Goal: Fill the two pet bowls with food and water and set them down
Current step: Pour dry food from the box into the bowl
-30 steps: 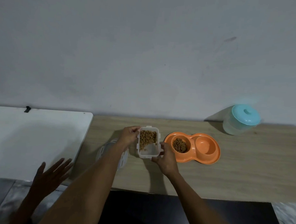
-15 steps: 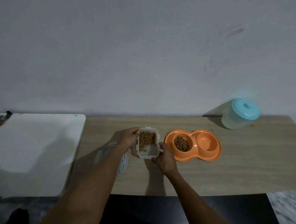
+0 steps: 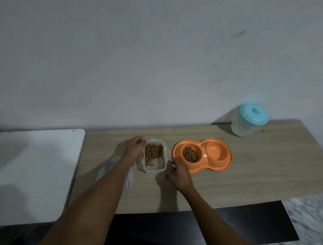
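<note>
We found a wooden table (image 3: 256,173) against the wall, a white table (image 3: 33,163) beside its left edge. On the wood sat a clear kibble container (image 3: 155,166), its lid (image 3: 105,172) just left, an orange double bowl (image 3: 210,169) near it, and a teal-lidded jar (image 3: 247,125) far right

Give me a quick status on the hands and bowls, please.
Left hand grips kibble container; right hand open beside it. Orange double bowl: kibble in left well, right well empty. Teal-lidded jar back right; nothing blocking.
</note>
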